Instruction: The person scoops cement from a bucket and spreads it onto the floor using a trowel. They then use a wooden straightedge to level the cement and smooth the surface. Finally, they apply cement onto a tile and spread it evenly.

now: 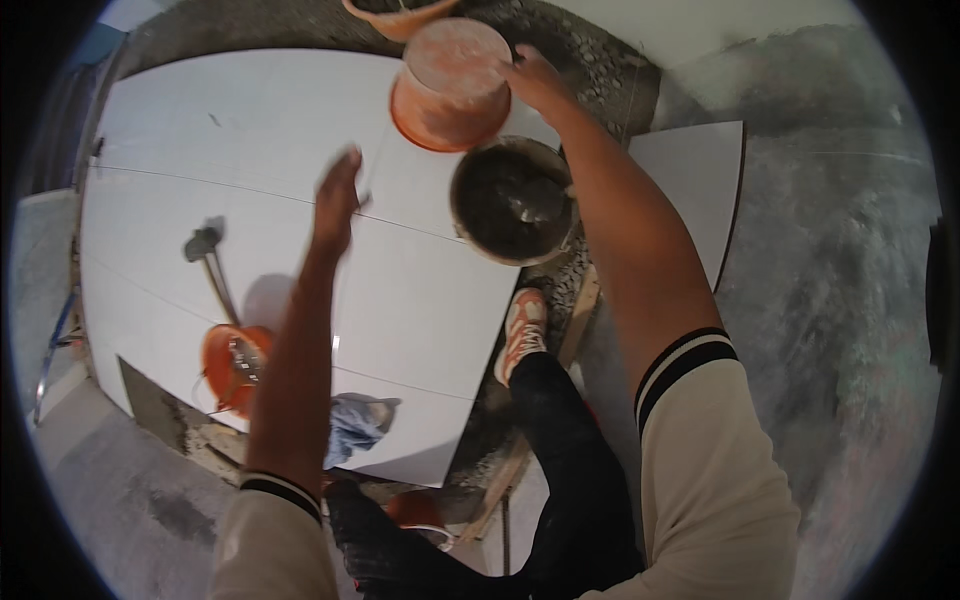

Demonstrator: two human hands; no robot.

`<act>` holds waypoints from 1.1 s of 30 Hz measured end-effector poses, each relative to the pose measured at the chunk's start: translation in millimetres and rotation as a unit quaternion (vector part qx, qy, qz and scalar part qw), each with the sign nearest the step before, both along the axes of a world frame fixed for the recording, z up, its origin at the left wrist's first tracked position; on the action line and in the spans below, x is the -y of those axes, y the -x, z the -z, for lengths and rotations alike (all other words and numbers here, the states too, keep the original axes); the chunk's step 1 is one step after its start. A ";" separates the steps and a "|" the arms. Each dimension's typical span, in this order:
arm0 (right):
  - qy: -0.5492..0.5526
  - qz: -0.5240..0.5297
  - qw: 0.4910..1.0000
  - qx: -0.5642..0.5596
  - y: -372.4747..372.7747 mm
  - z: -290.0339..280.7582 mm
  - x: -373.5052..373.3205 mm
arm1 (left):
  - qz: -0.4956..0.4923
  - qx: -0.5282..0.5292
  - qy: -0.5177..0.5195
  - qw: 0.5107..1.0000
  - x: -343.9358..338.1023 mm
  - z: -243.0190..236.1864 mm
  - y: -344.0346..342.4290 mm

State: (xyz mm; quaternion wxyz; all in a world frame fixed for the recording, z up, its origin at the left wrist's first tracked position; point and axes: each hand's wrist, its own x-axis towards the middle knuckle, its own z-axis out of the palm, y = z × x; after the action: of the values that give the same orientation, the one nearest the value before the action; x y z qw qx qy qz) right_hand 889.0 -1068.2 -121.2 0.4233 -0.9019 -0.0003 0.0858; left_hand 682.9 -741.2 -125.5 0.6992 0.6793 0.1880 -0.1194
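My left hand (pixel 340 195) hovers over the white tiles (pixel 180 135), fingers apart and slightly blurred, holding nothing. My right hand (pixel 530 75) is at the top edge of an upturned orange bucket (pixel 448 100), fingers loosely extended; whether they touch it is unclear. Just below that bucket, a black bucket (pixel 500 210) contains grey wet material and a metal tool, partly behind my right forearm. A mallet (pixel 205 250) leans by a small orange bucket (pixel 220 370) at lower left. A crumpled grey-blue cloth (pixel 355 430) lies on the tiles near my left forearm.
Another orange container (pixel 400 20) stands at the top edge. A loose tile (pixel 690 190) lies right, beside gravel (pixel 590 90) and a wooden strip (pixel 580 320). Grey concrete (pixel 830 300) surrounds the tiles. My shoe (pixel 525 330) is at the tiles' edge, with another bucket (pixel 415 510) below.
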 end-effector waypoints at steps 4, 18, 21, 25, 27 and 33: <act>0.070 0.029 0.997 -0.009 -22.7 39.3 -10.3 | 0.045 0.047 0.028 0.997 31.7 13.9 -117.2; -0.082 -0.031 0.994 0.065 121.5 34.4 -132.6 | -0.083 0.014 0.117 0.990 -24.8 -26.6 -31.4; -0.098 -0.035 0.994 0.042 186.4 21.8 -160.7 | -0.136 0.001 0.105 0.985 -43.7 -40.7 35.3; -0.097 -0.036 0.994 -0.025 282.6 13.0 -165.9 | -0.199 -0.099 0.105 0.969 -37.1 -50.9 127.8; -0.089 -0.034 0.994 -0.062 325.1 11.0 -159.4 | -0.224 -0.130 0.127 0.957 -26.8 -58.3 168.4; -0.087 -0.009 0.970 -0.225 417.5 20.4 -140.3 | -0.246 -0.177 0.134 0.944 -10.2 -25.7 255.4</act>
State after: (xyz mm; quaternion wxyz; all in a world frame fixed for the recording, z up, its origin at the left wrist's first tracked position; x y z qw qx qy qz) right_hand 471.5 -927.8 -141.6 0.4883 -0.8192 0.0790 0.2901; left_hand 427.5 -731.0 -99.8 0.7466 0.4801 0.4524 -0.0859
